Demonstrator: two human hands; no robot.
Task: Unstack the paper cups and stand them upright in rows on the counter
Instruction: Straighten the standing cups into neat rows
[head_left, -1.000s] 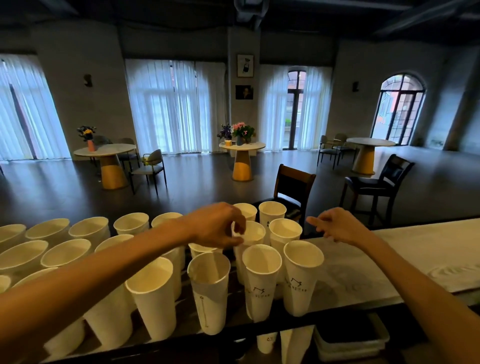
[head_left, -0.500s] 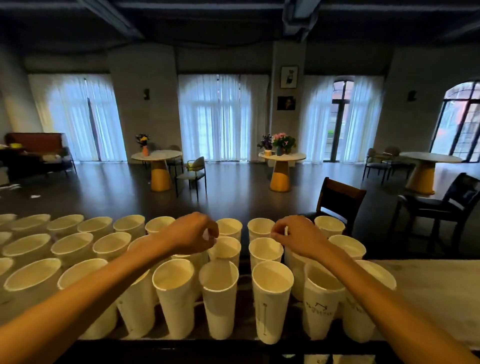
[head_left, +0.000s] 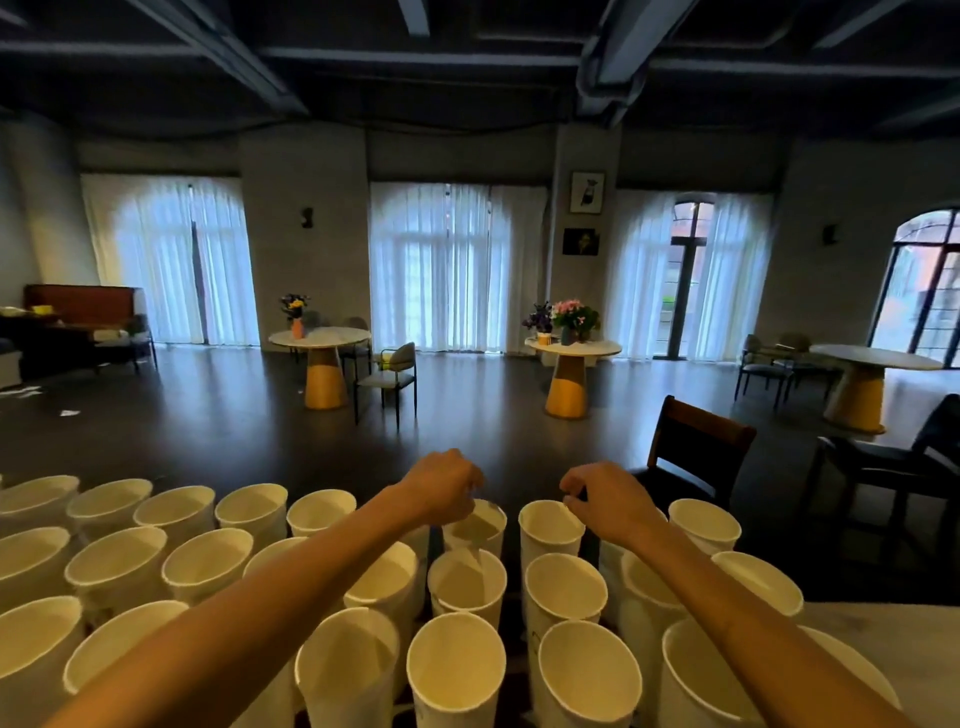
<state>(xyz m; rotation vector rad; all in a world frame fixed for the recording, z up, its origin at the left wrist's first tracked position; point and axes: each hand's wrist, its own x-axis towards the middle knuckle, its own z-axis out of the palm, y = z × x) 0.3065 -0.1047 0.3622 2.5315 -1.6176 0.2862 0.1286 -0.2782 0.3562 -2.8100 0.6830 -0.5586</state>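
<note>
Several white paper cups stand upright in rows on the counter (head_left: 852, 623), from the left edge to the right of centre. My left hand (head_left: 441, 486) reaches over them to the back row. Its curled fingers pinch the far rim of a back-row cup (head_left: 478, 527). My right hand (head_left: 605, 499) is beside it, fingers curled, with the fingertips pinching the right rim of the neighbouring back-row cup (head_left: 548, 525). A narrow gap separates these two cups. My forearms hide parts of the middle rows.
A dark wooden chair (head_left: 696, 452) and a black chair (head_left: 893, 467) stand just beyond the counter on the right. Round tables with yellow bases (head_left: 324, 374) and flowers stand farther off on the dark floor. Bare counter shows right of the cups.
My right hand moved left from above the bare counter to the back-row cups. My left hand stayed at the back row, and the view swung left and upward.
</note>
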